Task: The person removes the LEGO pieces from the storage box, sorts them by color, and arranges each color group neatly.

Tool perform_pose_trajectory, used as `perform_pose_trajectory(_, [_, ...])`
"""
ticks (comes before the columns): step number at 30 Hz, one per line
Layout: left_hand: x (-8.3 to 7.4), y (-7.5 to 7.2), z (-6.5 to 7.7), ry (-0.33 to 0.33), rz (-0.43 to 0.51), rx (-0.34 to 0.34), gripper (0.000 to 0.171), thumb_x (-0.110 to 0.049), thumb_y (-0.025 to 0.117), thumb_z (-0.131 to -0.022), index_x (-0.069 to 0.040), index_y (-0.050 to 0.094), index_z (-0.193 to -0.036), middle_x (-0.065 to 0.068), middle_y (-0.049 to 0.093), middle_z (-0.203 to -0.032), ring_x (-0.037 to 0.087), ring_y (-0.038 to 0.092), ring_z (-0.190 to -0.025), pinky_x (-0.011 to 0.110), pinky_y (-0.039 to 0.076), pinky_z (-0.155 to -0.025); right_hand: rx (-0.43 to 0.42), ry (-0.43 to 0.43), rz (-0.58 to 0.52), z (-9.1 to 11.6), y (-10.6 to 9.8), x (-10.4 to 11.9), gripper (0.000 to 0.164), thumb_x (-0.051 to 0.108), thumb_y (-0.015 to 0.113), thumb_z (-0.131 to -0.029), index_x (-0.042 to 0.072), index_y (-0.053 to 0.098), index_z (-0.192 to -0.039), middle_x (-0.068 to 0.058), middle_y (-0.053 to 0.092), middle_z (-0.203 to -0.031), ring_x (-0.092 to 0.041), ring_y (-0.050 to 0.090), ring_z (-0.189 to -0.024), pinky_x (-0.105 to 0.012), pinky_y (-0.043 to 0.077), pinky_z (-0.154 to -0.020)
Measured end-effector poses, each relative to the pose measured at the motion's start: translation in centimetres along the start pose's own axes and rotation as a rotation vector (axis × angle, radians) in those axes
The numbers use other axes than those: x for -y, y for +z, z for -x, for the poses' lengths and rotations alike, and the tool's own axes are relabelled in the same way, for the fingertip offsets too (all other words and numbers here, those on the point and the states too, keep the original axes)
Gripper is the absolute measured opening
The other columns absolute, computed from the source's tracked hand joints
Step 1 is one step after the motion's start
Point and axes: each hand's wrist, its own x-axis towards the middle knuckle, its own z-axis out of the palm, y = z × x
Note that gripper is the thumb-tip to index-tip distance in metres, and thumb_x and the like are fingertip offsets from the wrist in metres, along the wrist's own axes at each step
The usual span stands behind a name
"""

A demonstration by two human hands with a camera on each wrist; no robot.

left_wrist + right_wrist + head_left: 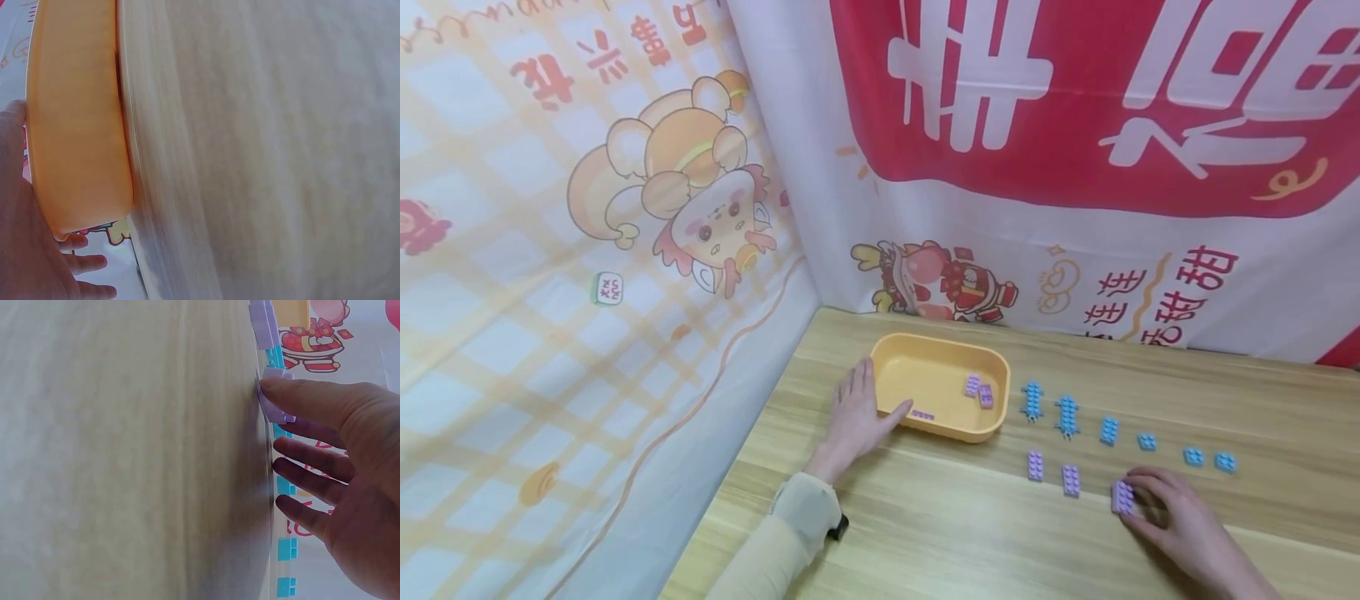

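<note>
My right hand [1180, 525] pinches a purple building block [1123, 497] between thumb and index finger, right at the tabletop. In the right wrist view the thumb lies on the side of the purple block [272, 400], with the other fingers spread apart. At the near left corner of a yellow tray [942, 343], my left hand [856, 421] rests with straight fingers along the left wall and the thumb over the near rim. The left wrist view shows the tray's outer wall [78, 125] beside the spread fingers. Purple blocks [972, 384] lie inside the tray.
Two more purple blocks [1071, 481] stand in a row left of my right hand. Behind them runs a row of blue pieces [1108, 431], the left two longer with side pegs. Printed cloth [820, 250] hangs along the wooden table's [925, 517] back and left edges.
</note>
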Motion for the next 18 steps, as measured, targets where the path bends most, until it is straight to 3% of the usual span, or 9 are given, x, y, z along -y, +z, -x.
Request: perform_pose_trajectory(18, [0.00,-0.02,-0.10,-0.004,-0.011,0.004,0.119,-0.083,0.050,-0.100,0.000,0.012,-0.175,0.022,0.018,-0.184,0.044,0.023,-0.170,0.064,0.023,-0.139,0.077,0.055,0.015,-0.10,-0.27,0.04,0.058,0.018,0.093,-0.087,-0.005,0.071,-0.135,-0.030,0.066,-0.139,-0.056,0.061,-0.128,-0.077,0.051,-0.102])
